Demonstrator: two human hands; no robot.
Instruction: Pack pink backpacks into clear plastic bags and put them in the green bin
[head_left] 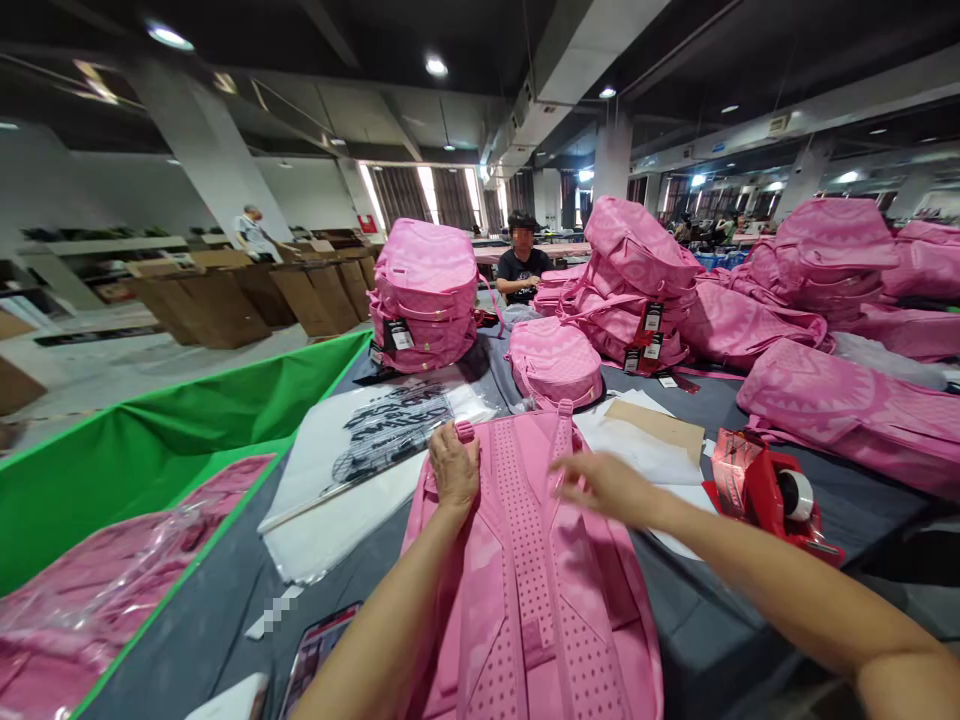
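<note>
A pink backpack [529, 560] lies in front of me on the grey-covered table, its padded back panel and shoulder straps facing up. My left hand [454, 468] is closed around its upper left edge, beside a small pink buckle; part of what the fingers hold is hidden. Over the upper right shoulder strap, my right hand [596, 487] has loosely bent fingers, held apart, with nothing visible in them. Just beyond the bag's top sits a small round pink bag [556, 360]. Clear plastic bags with black print [390, 430] lie left of my left hand.
Stacked pink backpacks [424, 295] with tags stand at the back, and more [637, 270] rise to the right. A red tape dispenser [772, 495] is at right. A green-lined bin [187, 420] holds wrapped bags at left. A phone [319, 645] lies nearby. Another person [521, 265] sits opposite.
</note>
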